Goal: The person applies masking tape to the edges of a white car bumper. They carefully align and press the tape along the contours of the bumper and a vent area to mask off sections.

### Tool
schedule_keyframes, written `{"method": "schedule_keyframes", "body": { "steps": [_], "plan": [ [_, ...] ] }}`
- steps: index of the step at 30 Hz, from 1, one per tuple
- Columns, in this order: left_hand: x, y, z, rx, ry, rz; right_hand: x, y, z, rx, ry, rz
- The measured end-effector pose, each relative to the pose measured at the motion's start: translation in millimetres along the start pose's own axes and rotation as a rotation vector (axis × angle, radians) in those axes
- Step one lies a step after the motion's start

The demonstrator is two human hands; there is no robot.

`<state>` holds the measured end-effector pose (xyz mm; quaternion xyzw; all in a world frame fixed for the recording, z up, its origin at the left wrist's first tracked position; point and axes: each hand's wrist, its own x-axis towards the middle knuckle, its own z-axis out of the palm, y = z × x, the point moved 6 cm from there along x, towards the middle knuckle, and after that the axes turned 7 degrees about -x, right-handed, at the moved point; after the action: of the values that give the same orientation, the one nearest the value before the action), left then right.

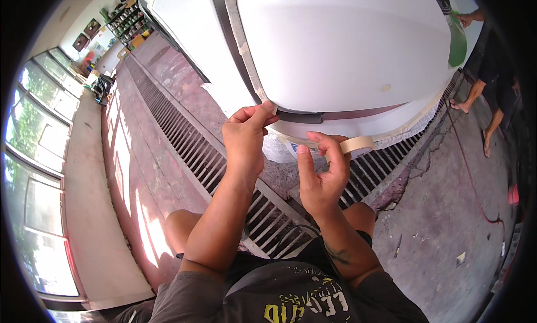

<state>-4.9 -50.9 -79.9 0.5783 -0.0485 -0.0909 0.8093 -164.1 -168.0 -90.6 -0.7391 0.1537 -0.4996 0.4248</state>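
Note:
A white vehicle body panel (347,49) curves in front of me. Along its left edge, beside a dark gap, runs a strip of masking tape (242,46). At the panel's lower left corner, my left hand (245,134) pinches this tape between thumb and fingertips. My right hand (324,175) is just below the panel's lower edge, its thumb and index finger apart. A roll of masking tape (362,145) hangs on the fingers of that hand. Beneath the panel, a dark trim strip (302,116) shows, and white masking sheet (278,149) lines the lower edge.
Metal floor grates (170,121) run below and to the left. At the far right another person's hand (465,20) touches a green sheet (457,46); bare feet (461,106) stand nearby. A thin tool (398,246) and a hose (475,194) lie on the floor. Shelves (126,21) stand far left.

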Motion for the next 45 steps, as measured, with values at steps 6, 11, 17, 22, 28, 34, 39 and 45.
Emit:
{"method": "schedule_keyframes", "body": {
  "steps": [6, 11, 17, 22, 28, 34, 39, 45],
  "plan": [
    [-0.2, 1.9, 0.4, -0.009, 0.007, 0.02, -1.9, 3.9, 0.5, 0.065, -0.009, 0.033],
    [0.0, 2.6, 0.4, 0.043, 0.005, 0.031, -2.9, 5.0, -0.6, 0.048, -0.008, 0.033],
    [0.1, 4.3, 1.2, 0.061, 0.015, 0.059, -2.2, 4.6, -3.1, 0.06, -0.007, 0.031],
    [-2.1, 5.8, 3.2, 0.069, 0.04, 0.079, -5.1, 7.6, -5.0, 0.049, -0.011, 0.036],
    [-3.0, 4.0, 1.9, 0.079, 0.013, 0.061, -10.1, 12.7, -5.9, 0.043, -0.013, 0.062],
    [-3.4, 3.8, -0.2, 0.064, 0.019, 0.054, -12.0, 13.8, -6.7, 0.059, -0.018, 0.08],
    [-2.4, 2.0, 2.0, 0.068, 0.043, 0.073, -14.2, 16.3, -7.4, 0.066, -0.029, 0.091],
    [1.4, -2.8, 5.8, 0.046, 0.067, 0.139, -18.3, 18.6, -11.2, 0.107, -0.013, 0.121]
  ]
}}
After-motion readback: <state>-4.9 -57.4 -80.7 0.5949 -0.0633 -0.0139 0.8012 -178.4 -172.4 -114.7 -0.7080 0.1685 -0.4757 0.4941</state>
